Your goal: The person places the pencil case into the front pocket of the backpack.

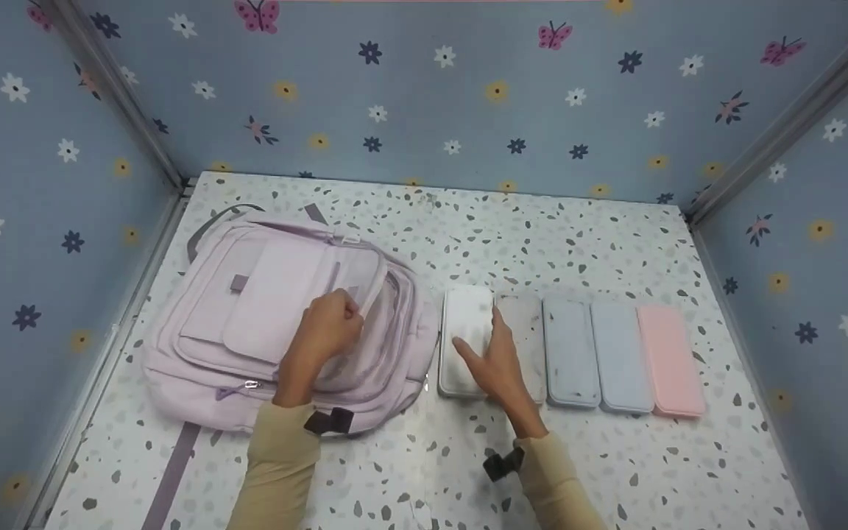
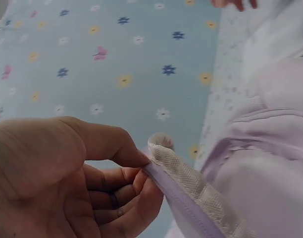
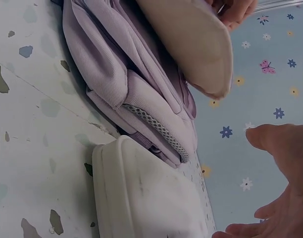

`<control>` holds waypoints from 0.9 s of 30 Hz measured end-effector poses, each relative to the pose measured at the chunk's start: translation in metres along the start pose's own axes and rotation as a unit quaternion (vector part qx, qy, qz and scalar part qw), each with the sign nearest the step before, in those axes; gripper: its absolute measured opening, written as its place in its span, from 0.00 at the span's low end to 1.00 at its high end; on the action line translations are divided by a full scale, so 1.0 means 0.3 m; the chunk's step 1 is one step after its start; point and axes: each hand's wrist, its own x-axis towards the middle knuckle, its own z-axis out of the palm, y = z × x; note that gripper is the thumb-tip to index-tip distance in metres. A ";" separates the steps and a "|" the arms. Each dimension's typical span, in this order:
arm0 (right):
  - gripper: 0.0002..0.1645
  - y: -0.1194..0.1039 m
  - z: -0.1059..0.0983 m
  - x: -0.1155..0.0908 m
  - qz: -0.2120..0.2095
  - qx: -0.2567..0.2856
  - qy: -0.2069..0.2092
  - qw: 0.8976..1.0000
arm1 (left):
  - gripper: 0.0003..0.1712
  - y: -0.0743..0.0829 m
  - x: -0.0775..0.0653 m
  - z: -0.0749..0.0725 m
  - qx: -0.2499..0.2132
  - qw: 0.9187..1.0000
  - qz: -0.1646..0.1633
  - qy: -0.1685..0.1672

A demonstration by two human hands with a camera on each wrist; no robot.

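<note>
A lilac backpack [image 1: 207, 309] lies on the left with a front compartment unzipped. My left hand [image 1: 330, 324] pinches the zip edge [image 2: 191, 203] of that compartment between thumb and fingers, holding the panel up and away from the bag. A white pencil-case-like box [image 1: 467, 309] with rounded corners lies just right of the backpack. Over it is my right hand [image 1: 499, 361], thumb and fingers spread apart. In the right wrist view a gap shows between this hand and the white box [image 3: 146, 193], which bears faint dark marks.
To the right of the white box several similar cases stand in a row: a greyish speckled one [image 1: 528, 324], a grey-blue one [image 1: 571, 353], a paler blue one [image 1: 621, 357] and a pink one [image 1: 670, 361]. Flower-patterned walls [image 1: 424, 88] enclose the speckled tabletop [image 1: 409, 478].
</note>
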 end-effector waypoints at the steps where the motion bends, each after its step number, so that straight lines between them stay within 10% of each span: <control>1: 0.54 0.002 0.003 -0.002 0.001 -0.005 -0.002 1.000 | 0.11 0.000 -0.005 -0.019 -0.003 1.000 -0.004 0.003; 12: 0.56 0.024 0.026 -0.023 0.017 -0.023 -0.015 0.999 | 0.14 0.012 -0.038 -0.212 -0.005 0.999 -0.031 0.010; 27: 0.54 0.034 0.061 -0.066 0.020 -0.079 0.012 0.997 | 0.14 -0.004 -0.031 -0.277 0.001 0.999 -0.037 -0.015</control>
